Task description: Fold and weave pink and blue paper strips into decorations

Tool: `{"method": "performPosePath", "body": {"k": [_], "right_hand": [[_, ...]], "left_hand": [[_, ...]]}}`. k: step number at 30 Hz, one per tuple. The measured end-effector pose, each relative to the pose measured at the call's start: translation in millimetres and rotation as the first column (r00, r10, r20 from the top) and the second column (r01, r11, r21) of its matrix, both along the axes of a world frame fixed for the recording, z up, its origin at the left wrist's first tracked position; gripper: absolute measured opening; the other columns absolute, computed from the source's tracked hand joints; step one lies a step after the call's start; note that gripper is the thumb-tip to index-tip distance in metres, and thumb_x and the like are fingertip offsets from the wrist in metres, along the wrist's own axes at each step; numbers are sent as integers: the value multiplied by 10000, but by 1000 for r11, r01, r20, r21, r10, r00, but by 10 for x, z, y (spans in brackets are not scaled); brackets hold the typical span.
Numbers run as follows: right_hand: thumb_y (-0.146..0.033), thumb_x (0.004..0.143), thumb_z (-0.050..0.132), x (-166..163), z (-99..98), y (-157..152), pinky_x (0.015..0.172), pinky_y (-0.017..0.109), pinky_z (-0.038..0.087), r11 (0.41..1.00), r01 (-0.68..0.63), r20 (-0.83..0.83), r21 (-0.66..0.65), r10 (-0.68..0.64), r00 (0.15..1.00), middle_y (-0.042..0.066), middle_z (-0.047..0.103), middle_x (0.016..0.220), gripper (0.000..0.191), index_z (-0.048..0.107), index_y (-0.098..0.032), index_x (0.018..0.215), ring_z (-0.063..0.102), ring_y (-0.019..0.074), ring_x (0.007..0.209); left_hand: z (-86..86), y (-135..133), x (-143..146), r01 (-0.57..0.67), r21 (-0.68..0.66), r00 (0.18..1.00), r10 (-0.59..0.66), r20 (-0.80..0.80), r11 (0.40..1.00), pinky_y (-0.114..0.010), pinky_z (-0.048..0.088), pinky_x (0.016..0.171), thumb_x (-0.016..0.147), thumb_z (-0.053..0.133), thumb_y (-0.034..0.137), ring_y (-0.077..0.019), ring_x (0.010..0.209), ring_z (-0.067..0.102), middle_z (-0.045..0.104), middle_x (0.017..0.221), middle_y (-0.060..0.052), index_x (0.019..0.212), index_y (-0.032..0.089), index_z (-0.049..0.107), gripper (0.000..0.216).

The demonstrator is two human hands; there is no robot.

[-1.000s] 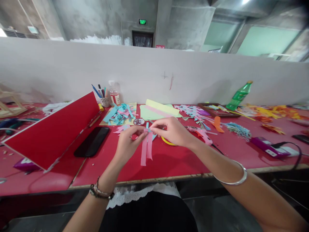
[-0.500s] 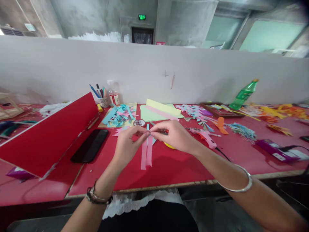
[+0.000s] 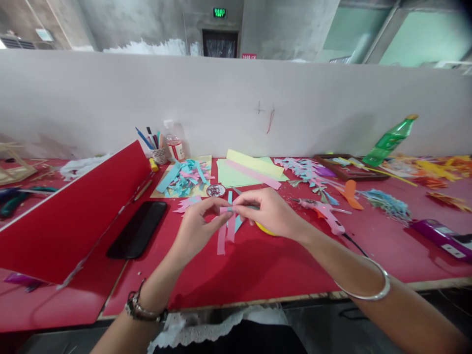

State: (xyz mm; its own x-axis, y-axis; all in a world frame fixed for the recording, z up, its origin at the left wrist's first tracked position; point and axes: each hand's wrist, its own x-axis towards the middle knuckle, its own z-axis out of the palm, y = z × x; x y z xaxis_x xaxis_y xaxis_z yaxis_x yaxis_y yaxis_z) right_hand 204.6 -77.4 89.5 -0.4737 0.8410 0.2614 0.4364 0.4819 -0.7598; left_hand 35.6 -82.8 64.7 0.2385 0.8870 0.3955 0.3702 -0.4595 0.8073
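Both of my hands meet above the red table point(image 3: 280, 265). My left hand point(image 3: 195, 228) and my right hand point(image 3: 267, 212) pinch the top of a small bundle of paper strips point(image 3: 225, 228) between fingertips. Two pink strips hang down from the pinch and a light blue strip crosses behind them. A yellow ring point(image 3: 266, 228) lies on the table, partly hidden under my right hand.
A black phone point(image 3: 137, 228) lies left of my hands beside a tilted red board point(image 3: 73, 211). Behind are cut blue and pink scraps point(image 3: 184, 178), yellow-green paper sheets point(image 3: 250, 169), a pen cup point(image 3: 158, 152), a pink glue gun point(image 3: 326, 212), a green bottle point(image 3: 391, 140) and a purple device point(image 3: 440, 236).
My hands have stayed pinched on the strips and turned them slightly, so the blue strip now shows more. The view has shifted a little.
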Motion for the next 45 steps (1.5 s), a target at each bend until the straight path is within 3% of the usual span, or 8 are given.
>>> {"method": "performPosePath", "body": {"k": [8, 12, 28, 39, 45], "right_hand": [[-334, 759, 487, 32, -37, 130, 503, 188, 355, 998, -32, -28, -54, 31, 999, -7, 543, 573, 222, 581, -142, 699, 472, 66, 524], [-309, 775, 463, 13, -31, 155, 493, 184, 339, 997, -36, -38, -73, 34, 999, -24, 509, 536, 218, 558, -144, 667, 447, 55, 498], [-298, 773, 462, 11, 11, 183, 482, 181, 339, 993, -54, -61, -105, 48, 997, -26, 491, 534, 206, 550, -136, 682, 438, 57, 488], [-293, 773, 450, -74, -1, 206, 514, 189, 334, 999, -44, -21, -2, 44, 999, -20, 474, 585, 204, 524, -147, 652, 409, 65, 535], [-341, 766, 458, 91, -136, 489, 544, 207, 342, 999, 46, 12, 26, -46, 999, -3, 518, 612, 241, 566, -135, 701, 437, 80, 559]], "left_hand": [[-65, 96, -7, -3, -32, 999, 4, 33, 999, -179, 365, 515, 705, 567, 270, -77, 540, 444, 490, 603, 36, 817, 168, 584, 153], [-85, 125, -26, 4, -36, 1000, -3, 30, 999, -182, 369, 536, 714, 561, 280, -78, 562, 446, 523, 660, 24, 845, 173, 579, 170], [7, 114, -55, 28, -31, 997, -30, -72, 999, -203, 380, 611, 742, 517, 269, -99, 653, 468, 570, 774, -3, 951, 183, 559, 230], [8, 264, -88, 68, -25, 994, -69, -82, 997, -200, 370, 583, 761, 475, 321, -106, 606, 491, 562, 631, 18, 717, 167, 579, 191], [7, 421, -240, 42, -64, 993, -49, -108, 997, -194, 344, 553, 734, 510, 325, -93, 573, 458, 532, 593, 23, 611, 155, 547, 213]]}}
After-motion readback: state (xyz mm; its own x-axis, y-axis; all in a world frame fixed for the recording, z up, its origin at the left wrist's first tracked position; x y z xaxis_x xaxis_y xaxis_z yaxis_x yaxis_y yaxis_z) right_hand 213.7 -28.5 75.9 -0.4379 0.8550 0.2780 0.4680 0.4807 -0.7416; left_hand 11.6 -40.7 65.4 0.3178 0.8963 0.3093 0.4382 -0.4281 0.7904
